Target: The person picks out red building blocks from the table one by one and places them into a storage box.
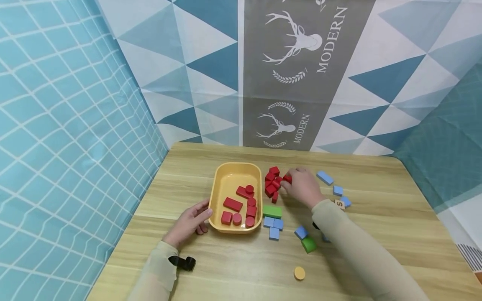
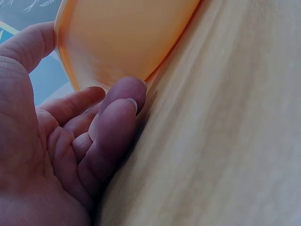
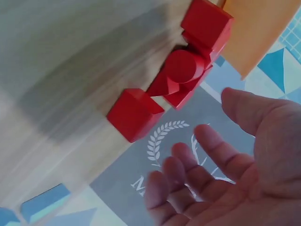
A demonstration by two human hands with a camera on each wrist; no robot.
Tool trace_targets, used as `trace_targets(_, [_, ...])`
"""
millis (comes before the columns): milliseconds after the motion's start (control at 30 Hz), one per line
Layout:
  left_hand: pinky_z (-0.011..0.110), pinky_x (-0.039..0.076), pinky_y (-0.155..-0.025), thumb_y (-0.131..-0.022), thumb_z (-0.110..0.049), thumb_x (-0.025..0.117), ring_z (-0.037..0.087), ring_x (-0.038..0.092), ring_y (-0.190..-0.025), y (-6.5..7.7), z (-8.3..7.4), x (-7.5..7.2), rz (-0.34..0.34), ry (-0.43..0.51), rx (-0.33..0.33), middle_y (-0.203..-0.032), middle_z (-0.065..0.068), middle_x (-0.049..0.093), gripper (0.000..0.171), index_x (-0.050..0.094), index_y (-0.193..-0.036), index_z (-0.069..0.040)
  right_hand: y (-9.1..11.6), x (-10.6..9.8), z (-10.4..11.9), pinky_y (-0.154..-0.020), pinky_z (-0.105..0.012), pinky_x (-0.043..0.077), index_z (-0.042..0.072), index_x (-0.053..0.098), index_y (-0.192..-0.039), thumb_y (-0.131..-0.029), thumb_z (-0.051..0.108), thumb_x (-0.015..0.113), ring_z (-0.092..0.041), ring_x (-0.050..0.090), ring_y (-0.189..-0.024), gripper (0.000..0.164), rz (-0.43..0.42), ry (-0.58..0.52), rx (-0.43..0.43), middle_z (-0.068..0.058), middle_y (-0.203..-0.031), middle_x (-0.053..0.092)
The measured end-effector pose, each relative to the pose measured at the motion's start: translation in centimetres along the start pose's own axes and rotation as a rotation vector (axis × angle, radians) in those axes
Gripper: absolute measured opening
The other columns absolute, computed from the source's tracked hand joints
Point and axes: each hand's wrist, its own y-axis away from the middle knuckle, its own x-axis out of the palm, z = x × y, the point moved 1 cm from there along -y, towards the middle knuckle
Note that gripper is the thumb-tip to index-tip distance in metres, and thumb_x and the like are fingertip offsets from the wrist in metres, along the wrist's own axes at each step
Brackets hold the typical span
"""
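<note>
A yellow plastic tray [image 1: 230, 177] stands on the wooden table with several red toy blocks [image 1: 232, 204] inside, some round and some oblong. My left hand [image 1: 191, 220] holds its left side: the thumb lies at the rim and the other fingers are bent low beside the outer wall [image 2: 127, 37]. To the right of the tray is a pile of red blocks [image 1: 270, 190]. Over the pile's right side my right hand [image 1: 302, 186] reaches in. In the right wrist view its fingers [image 3: 207, 179] are spread, apart from the red blocks [image 3: 136, 115], and nothing lies between them.
Right of the tray lie a green block [image 1: 272, 211] and small blue blocks [image 1: 274, 233]. Nearer are a green curved block [image 1: 308, 245] and a yellow disc [image 1: 299, 273]. Beyond the right hand are a long blue block [image 1: 324, 177] and a wooden letter tile [image 1: 339, 204]. Patterned cloth [image 1: 211, 83] hangs behind.
</note>
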Motion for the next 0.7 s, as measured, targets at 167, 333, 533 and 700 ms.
trace_targets(167, [0.036,0.054,-0.059,-0.102,-0.029,0.057,0.043,0.059,-0.074,-0.1,0.1,-0.2,0.003,-0.005,0.003,-0.135,0.019,0.053,0.060,0.035,-0.152,-0.002,1.2,0.6,-0.7,-0.070,-0.046,0.053,0.003,0.070,-0.100,-0.090,0.028,0.070,-0.028,0.056,-0.082,0.027,0.065,0.014,-0.009,-0.014,-0.094,0.061])
trace_targets(333, [0.035,0.054,-0.059,-0.102,-0.029,0.057,0.041,0.059,-0.073,-0.2,0.4,-0.3,0.003,-0.001,0.006,-0.135,0.018,0.053,0.061,0.035,-0.152,-0.002,1.7,1.4,-1.1,-0.065,-0.043,0.055,0.004,0.070,-0.096,-0.090,0.019,0.070,-0.023,0.054,-0.076,0.016,0.082,0.013,-0.019,-0.015,-0.096,0.058])
trace_targets(533, [0.036,0.054,-0.059,-0.102,-0.029,0.057,0.042,0.059,-0.073,-0.1,0.4,-0.2,0.001,0.000,0.004,-0.134,0.018,0.054,0.061,0.035,-0.151,-0.002,1.7,2.3,-1.6,-0.068,-0.045,0.055,0.001,0.066,-0.102,-0.088,0.015,0.072,-0.024,0.057,-0.077,0.020,0.096,-0.029,-0.016,-0.014,-0.094,0.060])
trace_targets(700, [0.036,0.054,-0.059,-0.102,-0.028,0.056,0.040,0.059,-0.073,0.0,0.0,-0.1,-0.002,-0.013,0.008,-0.134,0.019,0.054,0.060,0.035,-0.151,-0.001,1.5,2.8,-2.2,-0.060,-0.043,0.053,-0.002,0.053,-0.113,-0.090,0.016,0.069,-0.024,0.056,-0.068,0.032,0.080,-0.100,0.052,-0.011,-0.085,0.059])
